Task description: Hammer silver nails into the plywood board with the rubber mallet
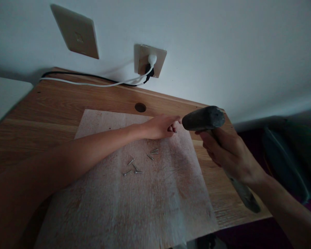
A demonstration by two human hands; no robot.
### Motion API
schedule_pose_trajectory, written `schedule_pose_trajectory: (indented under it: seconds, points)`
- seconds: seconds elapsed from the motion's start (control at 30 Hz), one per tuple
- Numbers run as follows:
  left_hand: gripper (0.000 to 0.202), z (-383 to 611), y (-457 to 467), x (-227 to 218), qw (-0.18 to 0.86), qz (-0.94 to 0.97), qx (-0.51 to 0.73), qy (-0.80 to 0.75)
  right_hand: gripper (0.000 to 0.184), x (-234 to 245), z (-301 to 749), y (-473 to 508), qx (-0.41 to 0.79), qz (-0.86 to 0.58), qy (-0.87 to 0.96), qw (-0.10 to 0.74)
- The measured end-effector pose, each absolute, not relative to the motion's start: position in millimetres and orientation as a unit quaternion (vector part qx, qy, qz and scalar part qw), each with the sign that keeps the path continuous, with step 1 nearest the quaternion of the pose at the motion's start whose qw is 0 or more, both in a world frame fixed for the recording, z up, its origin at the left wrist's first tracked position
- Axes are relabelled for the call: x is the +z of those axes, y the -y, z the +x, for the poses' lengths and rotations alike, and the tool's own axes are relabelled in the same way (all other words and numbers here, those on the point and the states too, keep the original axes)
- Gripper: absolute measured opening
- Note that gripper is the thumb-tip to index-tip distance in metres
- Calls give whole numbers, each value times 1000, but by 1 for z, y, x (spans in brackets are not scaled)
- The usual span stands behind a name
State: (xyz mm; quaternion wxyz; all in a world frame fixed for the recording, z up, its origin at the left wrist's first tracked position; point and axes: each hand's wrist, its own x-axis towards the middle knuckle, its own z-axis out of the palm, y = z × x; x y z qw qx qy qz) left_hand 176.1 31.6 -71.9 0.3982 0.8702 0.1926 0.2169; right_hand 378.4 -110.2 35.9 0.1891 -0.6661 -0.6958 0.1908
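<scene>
In my right hand [229, 154] is a hammer [203, 118], gripped by its handle high up near the dark, blocky head. The handle slants down to the right below my fist. My left hand [160, 127] rests low over the far right part of a pale, worn board [134, 207], close to the hammer head. Its fingers are curled together, and whatever they pinch is too small or hidden to make out. Several small metal nails or screws [137, 171] lie loose on the board, nearer to me than my left hand.
Under the board is a wooden desk [52, 100] with a round cable hole [140, 107]. A black and a white cable [93, 83] run along its back edge to a wall socket [159, 62]. Dark cushions [285, 162] sit to the right.
</scene>
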Motion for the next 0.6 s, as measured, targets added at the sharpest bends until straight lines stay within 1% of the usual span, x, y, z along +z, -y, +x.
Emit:
schedule_pose_trajectory:
  seconds: [0.17, 0.33, 0.43, 0.5, 0.6]
  points:
    - [43, 175, -30, -73, 396, 865, 244, -189, 32, 26, 373, 108, 184, -628, 742, 149]
    - [39, 175, -32, -74, 401, 868, 233, -180, 38, 31, 376, 114, 159, -656, 716, 177]
    - [36, 176, -33, -72, 398, 869, 227, -185, 41, 39, 376, 116, 169, -677, 690, 191]
    - [35, 176, -32, -70, 397, 869, 222, -192, 39, 39, 374, 116, 178, -679, 686, 191]
    - [36, 173, -27, -64, 392, 869, 225, -202, 34, 32, 371, 113, 190, -655, 712, 169]
